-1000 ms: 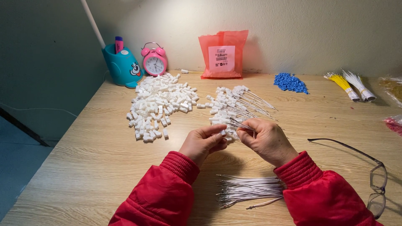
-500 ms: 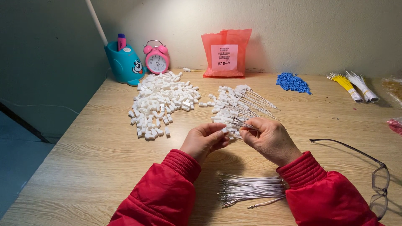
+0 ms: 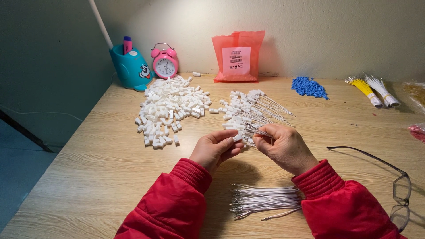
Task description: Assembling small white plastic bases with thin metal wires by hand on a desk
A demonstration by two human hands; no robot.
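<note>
I see both hands raised just above the wooden table (image 3: 88, 177), wrists bent inward, red sleeves (image 3: 177, 208) resting low. My left hand (image 3: 215, 148) curls its fingers and pinches a small white connector (image 3: 237, 138) at the fingertips. My right hand (image 3: 285, 147) closes thumb and forefinger on a thin white wire (image 3: 256, 131) meeting that connector. Beyond them lies the pile of finished wired connectors (image 3: 250, 108); loose white connectors (image 3: 170, 110) sit farther left, a bundle of white wires (image 3: 265, 200) near my sleeves.
</note>
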